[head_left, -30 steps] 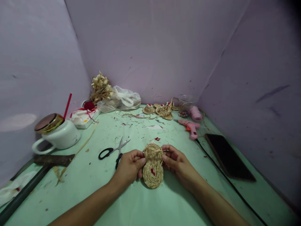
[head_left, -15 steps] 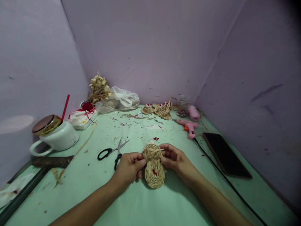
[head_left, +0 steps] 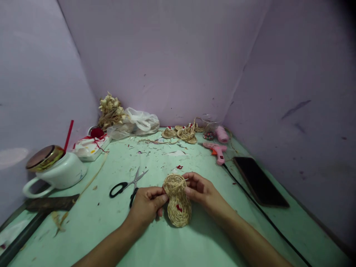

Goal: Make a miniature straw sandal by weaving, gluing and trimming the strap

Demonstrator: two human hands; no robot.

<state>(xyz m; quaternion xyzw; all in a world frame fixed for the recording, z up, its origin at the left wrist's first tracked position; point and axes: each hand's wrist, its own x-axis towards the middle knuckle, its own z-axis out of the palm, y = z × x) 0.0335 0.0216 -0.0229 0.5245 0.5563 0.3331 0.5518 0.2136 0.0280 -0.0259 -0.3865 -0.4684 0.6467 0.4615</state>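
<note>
A small slipper-shaped piece of coiled straw rope (head_left: 179,215), with a strap-like band across its upper part and a red bit near its middle, is held upright just above the table. My left hand (head_left: 147,204) pinches its left edge between thumb and fingers. On the opposite side, my right hand (head_left: 201,189) has thumb and fingertips closed at its upper right edge; a thin pale strand seems to show there. Black-handled scissors (head_left: 128,185) lie spread beside my left hand, which partly covers one handle. A red scrap (head_left: 179,167) lies just beyond the straw piece.
Right: a pink glue gun (head_left: 216,149) with black cord, a phone (head_left: 260,181), a pink thread spool (head_left: 221,134). Back: beaded straw pieces (head_left: 187,134), plastic bag (head_left: 141,120), dried flowers (head_left: 111,111). Left: white mug (head_left: 59,174), hammer (head_left: 50,203), red yarn (head_left: 97,132).
The whole view has shifted, so most things sit further left in the picture. Both hands keep their hold on the straw slipper piece, which has barely moved between them.
</note>
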